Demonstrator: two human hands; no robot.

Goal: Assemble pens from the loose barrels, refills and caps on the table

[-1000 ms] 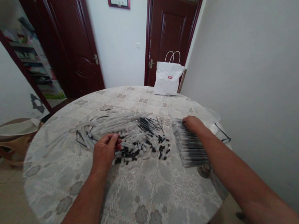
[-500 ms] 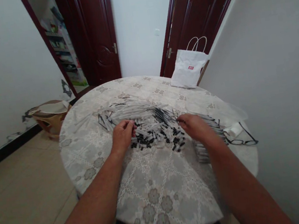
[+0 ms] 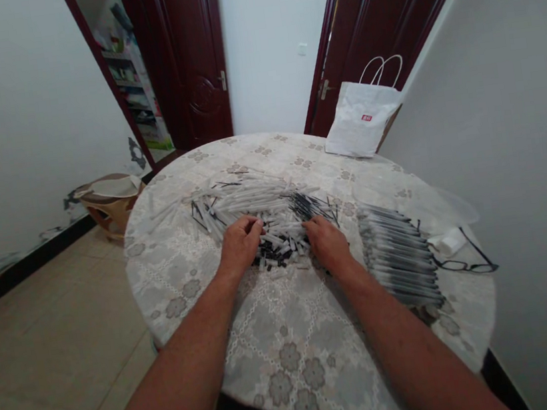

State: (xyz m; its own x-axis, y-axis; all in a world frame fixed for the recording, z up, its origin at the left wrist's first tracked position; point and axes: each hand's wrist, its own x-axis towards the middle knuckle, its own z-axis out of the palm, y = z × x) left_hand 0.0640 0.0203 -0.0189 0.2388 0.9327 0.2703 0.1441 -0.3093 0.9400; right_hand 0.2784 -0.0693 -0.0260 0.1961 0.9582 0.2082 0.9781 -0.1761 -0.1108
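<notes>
A heap of loose pen parts lies mid-table: clear barrels, thin black refills and small black caps. My left hand rests on the heap's near left edge with fingers curled, pinching among the small pieces. My right hand lies palm down on the heap's near right side, fingers bent over the black caps. What either hand holds is hidden. A neat row of finished pens lies to the right of my right hand.
The round table wears a floral lace cloth. A white paper bag stands at the far edge, glasses and a small white object sit at the right edge near the wall. A wooden stool stands on the floor at left.
My right hand left the row of finished pens and moved left onto the heap of parts. My left hand stayed on the heap. The camera shifted, bringing the table more to the centre.
</notes>
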